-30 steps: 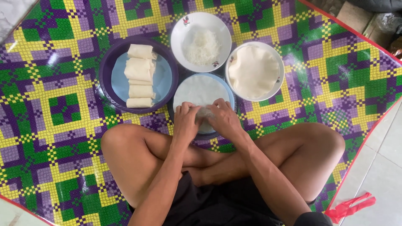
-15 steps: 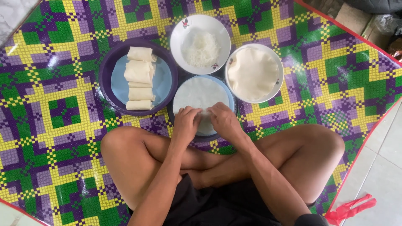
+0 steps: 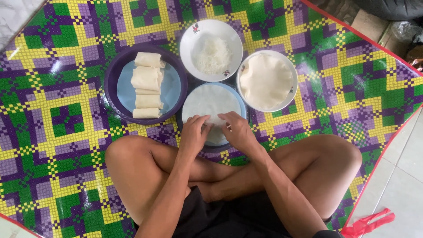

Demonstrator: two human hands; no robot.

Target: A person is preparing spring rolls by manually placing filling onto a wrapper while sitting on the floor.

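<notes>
I sat cross-legged on a woven mat (image 3: 57,132) checked in purple, green and yellow, the biggest thing under me. At about ten o'clock from my hands stood the widest dish, a dark purple plate (image 3: 115,102) lined with a pale blue sheet, and on it lay five finished rolls (image 3: 147,84) stacked in a column, lengthwise across. At two o'clock sat a white bowl (image 3: 289,94) filled with a stack of soft, cream wrappers (image 3: 264,80). At twelve o'clock, farther off, was a white plate (image 3: 194,39) with a small heap of thin white noodles (image 3: 213,55) in its middle. Directly before my shins rested the blue plate (image 3: 241,105), touching the purple one and the bowl, and a single round wrapper (image 3: 210,100) was spread flat across it, nearly covering it.

My left hand (image 3: 194,134) and right hand (image 3: 238,132) both lay on the near edge of that wrapper, at its six o'clock. My fingers were curled and pinched together on the near rim of the sheet, thumbs tucked beneath; whether filling lay under them I could not tell.
</notes>
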